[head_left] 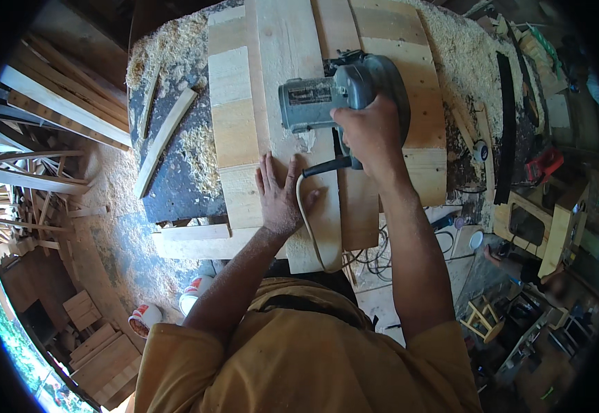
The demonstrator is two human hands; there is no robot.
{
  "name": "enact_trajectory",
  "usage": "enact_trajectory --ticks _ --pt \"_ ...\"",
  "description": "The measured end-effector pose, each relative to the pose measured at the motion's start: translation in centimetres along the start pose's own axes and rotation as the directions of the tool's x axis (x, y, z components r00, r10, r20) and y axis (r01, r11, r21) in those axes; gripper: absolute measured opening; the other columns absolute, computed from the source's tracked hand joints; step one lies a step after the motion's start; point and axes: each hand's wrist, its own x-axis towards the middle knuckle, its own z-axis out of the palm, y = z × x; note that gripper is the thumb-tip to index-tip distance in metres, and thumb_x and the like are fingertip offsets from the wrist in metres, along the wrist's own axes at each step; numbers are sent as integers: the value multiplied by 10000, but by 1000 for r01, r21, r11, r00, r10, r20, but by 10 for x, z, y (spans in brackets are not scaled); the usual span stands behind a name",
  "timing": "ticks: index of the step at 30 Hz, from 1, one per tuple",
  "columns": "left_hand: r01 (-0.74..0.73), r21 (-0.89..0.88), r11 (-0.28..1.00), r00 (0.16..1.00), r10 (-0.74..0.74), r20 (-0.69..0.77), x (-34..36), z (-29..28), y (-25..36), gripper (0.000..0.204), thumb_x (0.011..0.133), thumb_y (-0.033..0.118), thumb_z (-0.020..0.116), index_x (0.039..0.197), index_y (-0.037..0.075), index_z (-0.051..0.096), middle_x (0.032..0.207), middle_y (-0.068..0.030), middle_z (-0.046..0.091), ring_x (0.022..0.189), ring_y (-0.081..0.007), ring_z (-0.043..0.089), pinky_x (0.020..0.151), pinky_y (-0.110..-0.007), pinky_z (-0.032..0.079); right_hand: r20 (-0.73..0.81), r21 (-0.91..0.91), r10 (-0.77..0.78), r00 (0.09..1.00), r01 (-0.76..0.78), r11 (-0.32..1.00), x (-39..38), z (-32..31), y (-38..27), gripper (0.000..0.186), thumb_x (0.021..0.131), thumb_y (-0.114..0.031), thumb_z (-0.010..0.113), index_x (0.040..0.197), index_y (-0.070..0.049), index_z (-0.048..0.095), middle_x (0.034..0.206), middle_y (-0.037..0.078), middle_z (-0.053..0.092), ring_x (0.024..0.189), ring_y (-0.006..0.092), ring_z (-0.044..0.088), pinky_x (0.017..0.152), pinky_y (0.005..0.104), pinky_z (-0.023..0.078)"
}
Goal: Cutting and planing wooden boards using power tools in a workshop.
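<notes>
My right hand [370,132] is wrapped round the rear handle of a grey-green circular saw [311,100]. The saw rests on a long pale board [289,41], which lies lengthwise over a panel of joined wood pieces [236,141]. A dark slot runs through the wood just below the saw; its blade is hidden from here. Flat on the boards to the left of the saw is my left hand [282,197], fingers spread. The saw's cord [302,206] leaves the handle, passes beside my left hand and drops over the near edge of the board.
Sawdust and loose strips [166,141] lie on the dark bench top [175,189]. A tape measure [480,151] and a black strip [504,131] are at the right. Two white-and-red buckets [144,319] stand on the floor. Timber [65,103] is stacked left. Another person's hand [495,255] shows lower right.
</notes>
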Motion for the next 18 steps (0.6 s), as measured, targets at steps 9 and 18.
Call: enact_trajectory --ticks 9,18 --pt "2 -17 1000 1000 -2 20 -3 3 4 848 753 416 689 1442 176 257 1415 -356 141 1352 -494 111 1068 -608 132 -26 -24 -108 994 107 994 15 1 10 232 687 -126 664 592 62 567 542 151 556 500 220 576 484 339 426" --pt "19 -16 1000 1000 -19 18 -1 2 3 846 766 430 681 1446 181 245 1411 -361 142 1351 -493 114 1070 -606 133 -18 -4 -157 987 157 988 24 5 3 242 703 -115 686 549 31 569 484 68 533 407 139 511 414 296 383"
